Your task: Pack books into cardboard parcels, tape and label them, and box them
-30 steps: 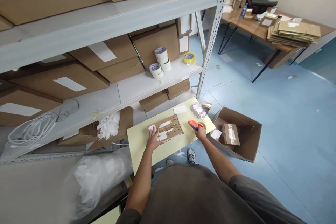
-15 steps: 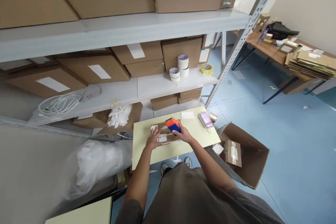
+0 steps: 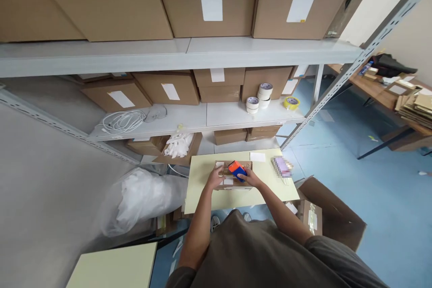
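An orange-and-blue hand tool (image 3: 237,170) is in the right hand (image 3: 251,178), its fingers clamped on the blue part, and it tilts over the top of a cardboard box (image 3: 240,185). Whether the tool touches the box cannot be told. The box lies beneath the right fingers and reaches left to the left hand (image 3: 214,178), whose fingers rest on its left end; whether they grip the edge or simply lie on it, I cannot tell. White labels show on the box top, just beside the left fingers.

Under both sets of fingers is a pale yellow tabletop (image 3: 199,184). Beyond the right fingers, near its far edge, lies a white slip of paper (image 3: 257,157); farther right of them sits a blurred-out purplish item (image 3: 282,166). Past that, lower and to the right of the fingers, an open carton (image 3: 340,216) stands on the floor with a taped box (image 3: 310,217) inside.

Ahead of the fingers, a grey shelf (image 3: 226,112) carries stacked white tape rolls (image 3: 265,92) and a yellow tape roll (image 3: 291,103), both to the right of them, and a coil of white cable (image 3: 123,121) well to their left. Left of the left fingers, beside the tabletop, slumps a clear plastic bag (image 3: 145,198) with white stuff in it.
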The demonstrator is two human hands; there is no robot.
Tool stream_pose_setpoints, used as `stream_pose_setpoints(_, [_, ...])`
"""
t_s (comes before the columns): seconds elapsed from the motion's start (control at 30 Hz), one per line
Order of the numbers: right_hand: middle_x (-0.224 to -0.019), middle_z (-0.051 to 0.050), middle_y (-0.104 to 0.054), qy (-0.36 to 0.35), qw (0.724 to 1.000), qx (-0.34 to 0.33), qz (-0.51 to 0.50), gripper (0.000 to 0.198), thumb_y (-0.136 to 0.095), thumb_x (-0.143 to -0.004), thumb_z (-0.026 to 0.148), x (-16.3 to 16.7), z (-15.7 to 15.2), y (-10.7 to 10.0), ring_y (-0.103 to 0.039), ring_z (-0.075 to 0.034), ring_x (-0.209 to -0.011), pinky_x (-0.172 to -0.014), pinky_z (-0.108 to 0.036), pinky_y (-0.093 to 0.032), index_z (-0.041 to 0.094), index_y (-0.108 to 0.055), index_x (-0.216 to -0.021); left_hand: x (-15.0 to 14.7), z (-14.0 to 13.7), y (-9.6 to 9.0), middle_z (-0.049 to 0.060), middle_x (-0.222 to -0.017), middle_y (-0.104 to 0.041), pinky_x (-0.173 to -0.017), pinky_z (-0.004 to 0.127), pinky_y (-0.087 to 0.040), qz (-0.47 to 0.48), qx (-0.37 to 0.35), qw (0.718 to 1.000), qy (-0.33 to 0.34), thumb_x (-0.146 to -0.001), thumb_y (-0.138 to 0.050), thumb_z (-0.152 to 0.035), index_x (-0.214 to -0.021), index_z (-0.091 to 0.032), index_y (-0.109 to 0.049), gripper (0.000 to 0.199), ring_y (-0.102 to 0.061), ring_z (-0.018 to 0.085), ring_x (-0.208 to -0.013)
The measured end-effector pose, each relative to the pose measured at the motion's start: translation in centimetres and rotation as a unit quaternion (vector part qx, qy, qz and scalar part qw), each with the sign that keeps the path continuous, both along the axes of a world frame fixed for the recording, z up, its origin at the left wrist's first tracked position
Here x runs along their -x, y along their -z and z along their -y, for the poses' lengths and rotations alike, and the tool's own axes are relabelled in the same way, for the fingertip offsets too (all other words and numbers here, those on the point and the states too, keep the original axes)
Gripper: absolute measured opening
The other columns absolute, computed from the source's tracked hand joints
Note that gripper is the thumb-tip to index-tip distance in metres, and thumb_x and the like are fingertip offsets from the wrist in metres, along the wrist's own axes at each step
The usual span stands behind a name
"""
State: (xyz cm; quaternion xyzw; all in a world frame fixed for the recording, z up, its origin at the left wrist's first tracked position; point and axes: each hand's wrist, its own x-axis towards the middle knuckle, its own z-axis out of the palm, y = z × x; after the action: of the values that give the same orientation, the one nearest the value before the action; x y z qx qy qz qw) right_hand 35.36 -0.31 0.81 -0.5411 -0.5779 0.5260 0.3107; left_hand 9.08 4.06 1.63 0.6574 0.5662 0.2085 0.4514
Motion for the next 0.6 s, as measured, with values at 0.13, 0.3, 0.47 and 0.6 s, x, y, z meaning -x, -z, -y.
stream_pose_setpoints(0.13, [-0.101,-0.006,-0.073,0.003,1.0,-0.005,0.019,0.06,-0.072,-0.082,0.072,0.4,0.0,-1.6,-0.067,-0.025,-0.092,-0.084,-0.037,-0.055,0.019,-0.065,-0.11,-0.3,-1.2,-2.2,0.017,-0.139,-0.072,-0.115,0.045,-0.049,0.183,0.019,0.981,-0.067,-0.093,-0.065,-0.056,-0.13,-0.015,-0.076,0.057,-0.065,0.031,-0.134])
stream_pose_setpoints(0.3, [-0.094,-0.004,-0.072,-0.035,0.997,-0.021,0.068,0.054,-0.07,-0.085,0.069,0.9,0.1,-3.9,-0.065,-0.024,-0.086,-0.079,-0.033,-0.052,0.019,-0.068,-0.108,-1.0,-2.2,-3.8,0.016,-0.114,-0.082,-0.099,0.042,-0.058,0.239,0.032,0.97,-0.031,-0.082,-0.074,-0.061,-0.103,-0.014,-0.084,0.052,-0.076,0.031,-0.108])
stream_pose_setpoints(0.47, [-0.093,-0.004,-0.072,-0.054,0.991,-0.047,0.116,0.05,-0.068,-0.088,0.066,1.3,-0.1,-5.8,-0.064,-0.022,-0.083,-0.075,-0.03,-0.048,0.02,-0.068,-0.108,-0.8,-1.8,-4.0,0.012,-0.097,-0.083,-0.088,0.037,-0.059,0.218,0.01,0.973,-0.074,-0.083,-0.072,-0.055,-0.088,-0.016,-0.083,0.04,-0.076,0.028,-0.095])
stream_pose_setpoints(0.6, [-0.086,-0.004,-0.072,-0.04,0.978,-0.055,0.196,0.05,-0.066,-0.089,0.068,1.7,-0.4,-7.0,-0.063,-0.021,-0.077,-0.069,-0.029,-0.044,0.02,-0.069,-0.104,-0.7,-1.9,-4.6,0.01,-0.094,-0.083,-0.084,0.035,-0.058,0.209,-0.012,0.974,-0.083,-0.086,-0.067,-0.052,-0.088,-0.018,-0.083,0.038,-0.075,0.025,-0.09])
